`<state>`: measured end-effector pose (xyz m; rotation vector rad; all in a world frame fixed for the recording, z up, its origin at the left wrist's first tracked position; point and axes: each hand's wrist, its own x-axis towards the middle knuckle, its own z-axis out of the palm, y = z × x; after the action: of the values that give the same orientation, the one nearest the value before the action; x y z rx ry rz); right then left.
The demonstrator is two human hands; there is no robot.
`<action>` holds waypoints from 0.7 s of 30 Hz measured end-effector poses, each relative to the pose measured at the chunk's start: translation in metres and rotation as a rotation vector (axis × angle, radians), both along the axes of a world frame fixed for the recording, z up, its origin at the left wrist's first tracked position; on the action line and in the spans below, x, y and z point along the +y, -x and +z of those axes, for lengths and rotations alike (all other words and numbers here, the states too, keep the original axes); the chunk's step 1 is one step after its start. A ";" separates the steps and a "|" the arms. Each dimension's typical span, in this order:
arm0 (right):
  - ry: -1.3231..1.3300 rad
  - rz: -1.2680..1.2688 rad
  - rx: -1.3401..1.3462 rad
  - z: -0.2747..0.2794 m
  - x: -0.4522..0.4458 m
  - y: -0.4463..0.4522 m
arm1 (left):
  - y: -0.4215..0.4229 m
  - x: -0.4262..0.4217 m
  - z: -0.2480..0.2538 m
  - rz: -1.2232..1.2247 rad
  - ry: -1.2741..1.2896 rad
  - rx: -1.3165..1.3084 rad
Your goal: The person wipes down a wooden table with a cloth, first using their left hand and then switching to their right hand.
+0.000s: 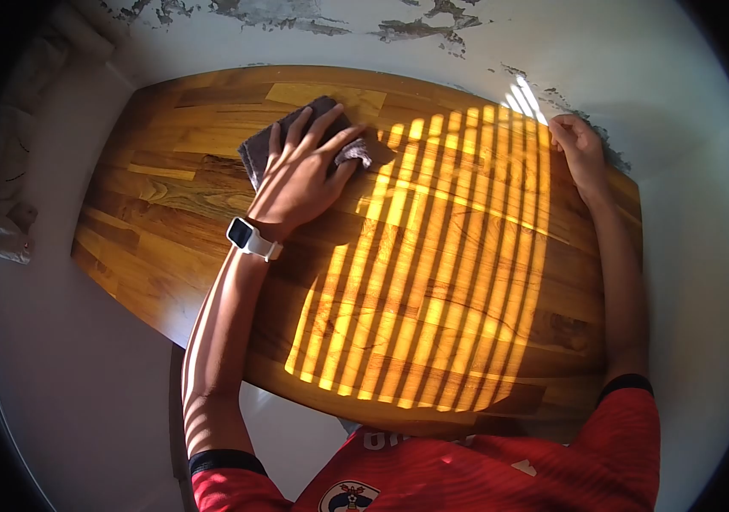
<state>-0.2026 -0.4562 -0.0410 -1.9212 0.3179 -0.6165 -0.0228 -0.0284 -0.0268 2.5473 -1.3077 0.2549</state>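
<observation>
Fingers (299, 128) of the left hand (294, 183) are spread and extended, laid over the dark cloth (255, 154) rather than closed around it. A bunched fold of the cloth shows beside the thumb. The right hand (580, 152) is at the far right edge of the tabletop (441, 256), fingers bent; whether they grip the edge cannot be determined. No object is visible in them.

Cloth position: flat on the tabletop, far side, left of the striped sunlight.

Status: cloth contact is established, and the work is judged under way, not complete, since the hand is on the cloth. Treated area: not determinable; no wet trace or boundary can be made out. The near side and the striped right-hand area lie outside the present cloth position; whether these are done or outstanding is not shown.

Surroundings: white watch (252, 237) on the left wrist; red shirt (484, 474) at the near edge; wall (420, 72) with peeling patches beyond the far edge.
</observation>
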 end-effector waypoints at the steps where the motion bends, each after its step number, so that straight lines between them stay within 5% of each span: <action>1: -0.002 -0.025 -0.027 0.000 0.004 0.000 | -0.013 0.006 -0.003 0.015 -0.004 -0.013; 10: -0.032 -0.015 0.039 0.000 -0.002 0.002 | -0.091 0.067 -0.016 0.357 -0.007 -0.019; 21: 0.006 -0.026 0.040 0.000 -0.003 0.001 | 0.016 -0.013 -0.004 -0.131 0.002 -0.010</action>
<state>-0.2037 -0.4593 -0.0414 -1.9400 0.3678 -0.5971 -0.0393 -0.0412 -0.0307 2.4485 -1.4704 0.2427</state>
